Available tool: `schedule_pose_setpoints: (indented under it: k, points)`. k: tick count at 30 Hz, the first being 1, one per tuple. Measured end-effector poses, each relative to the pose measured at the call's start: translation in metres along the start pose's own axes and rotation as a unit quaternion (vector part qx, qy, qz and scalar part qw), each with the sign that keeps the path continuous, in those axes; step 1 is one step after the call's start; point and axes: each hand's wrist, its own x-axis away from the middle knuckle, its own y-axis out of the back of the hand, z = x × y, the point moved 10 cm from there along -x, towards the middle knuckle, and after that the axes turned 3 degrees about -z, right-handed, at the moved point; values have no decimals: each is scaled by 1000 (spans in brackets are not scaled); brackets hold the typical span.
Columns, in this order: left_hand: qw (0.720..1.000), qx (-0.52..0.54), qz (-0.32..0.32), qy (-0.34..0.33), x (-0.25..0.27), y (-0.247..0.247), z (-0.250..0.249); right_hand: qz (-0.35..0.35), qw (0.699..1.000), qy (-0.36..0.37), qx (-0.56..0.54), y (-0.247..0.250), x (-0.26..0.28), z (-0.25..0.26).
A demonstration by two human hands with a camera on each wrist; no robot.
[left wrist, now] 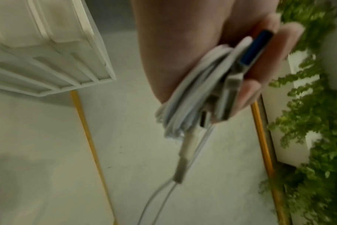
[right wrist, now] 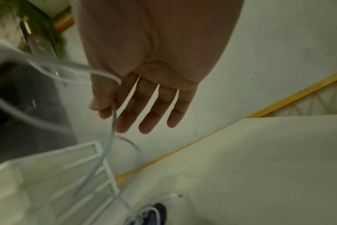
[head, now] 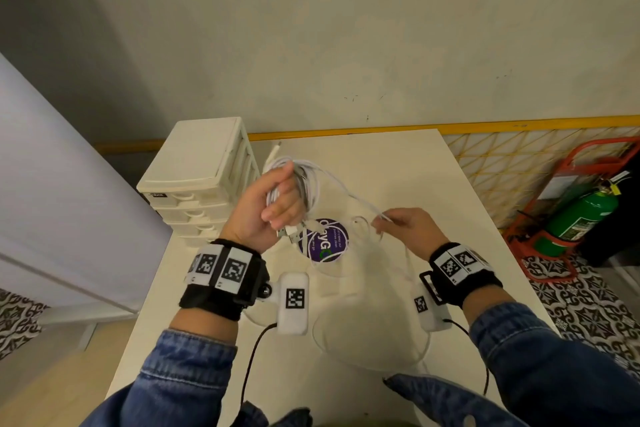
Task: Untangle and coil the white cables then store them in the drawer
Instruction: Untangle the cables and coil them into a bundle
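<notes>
The left hand (head: 268,210) grips the coiled white cables (head: 304,180) above the table (head: 415,166), beside the drawer unit (head: 201,177). The right hand (head: 412,229) pinches 1 loose strand (head: 349,192) between thumb and forefinger, other fingers extended. Feed the strand under light tension; keep each loop equal.

The purple round sticker (head: 323,240) on the table bears partly hidden letters "yG"; smaller print unreadable.
</notes>
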Motion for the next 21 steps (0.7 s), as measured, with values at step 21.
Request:
schedule_pose_setpoints:
  k: [21]
  points:
    - [899, 110, -342, -250, 30, 81, -63, 72, 992, 85, 66, -79, 29, 27]
